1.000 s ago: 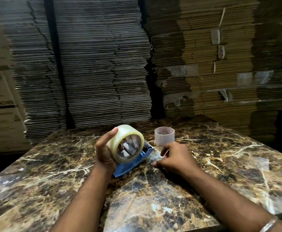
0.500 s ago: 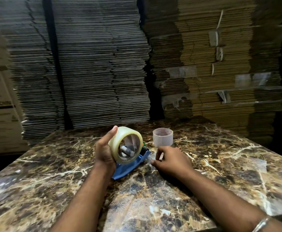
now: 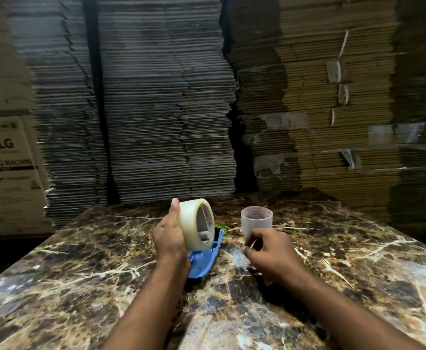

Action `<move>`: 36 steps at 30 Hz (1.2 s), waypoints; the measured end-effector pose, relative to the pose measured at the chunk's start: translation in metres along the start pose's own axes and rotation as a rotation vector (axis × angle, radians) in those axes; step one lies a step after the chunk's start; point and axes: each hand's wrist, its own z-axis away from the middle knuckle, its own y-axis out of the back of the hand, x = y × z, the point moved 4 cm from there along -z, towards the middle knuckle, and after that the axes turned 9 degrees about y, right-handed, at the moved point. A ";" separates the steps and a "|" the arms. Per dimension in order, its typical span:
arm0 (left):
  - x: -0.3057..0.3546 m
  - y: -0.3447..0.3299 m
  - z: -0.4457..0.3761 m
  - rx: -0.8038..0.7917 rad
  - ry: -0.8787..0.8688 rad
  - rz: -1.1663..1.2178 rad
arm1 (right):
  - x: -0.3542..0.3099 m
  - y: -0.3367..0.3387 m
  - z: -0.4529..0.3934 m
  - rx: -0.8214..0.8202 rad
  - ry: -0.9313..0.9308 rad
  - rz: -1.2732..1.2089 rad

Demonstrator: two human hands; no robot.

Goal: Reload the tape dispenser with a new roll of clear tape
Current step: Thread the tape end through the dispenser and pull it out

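Observation:
A full roll of clear tape (image 3: 190, 224) stands on edge over the blue tape dispenser (image 3: 203, 258), which lies on the marble table (image 3: 80, 274). My left hand (image 3: 169, 233) grips the roll from the left, thumb up along its rim. Just right of the dispenser my right hand (image 3: 270, 251) hovers with its fingers pinched on a crumpled bit of clear tape (image 3: 239, 257). Behind the right hand stands an empty tape core (image 3: 256, 219), upright on the table.
Tall stacks of flattened cardboard (image 3: 166, 109) rise behind the table's far edge. A printed carton (image 3: 7, 173) stands at the left. The table's front and right parts are bare marble.
My left hand has turned the roll more edge-on and lifted it slightly. My right hand has risen off the table and moved right, pinching the clear tape scrap.

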 end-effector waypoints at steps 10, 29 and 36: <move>-0.008 -0.009 0.003 0.018 -0.063 -0.173 | -0.066 -0.018 -0.033 0.032 0.215 -0.464; 0.000 -0.010 0.004 -0.317 -0.171 -0.365 | -0.034 -0.024 -0.042 -0.028 0.189 -0.846; 0.003 -0.008 0.002 -0.423 -0.208 -0.434 | -0.039 -0.020 -0.040 -0.116 0.137 -0.869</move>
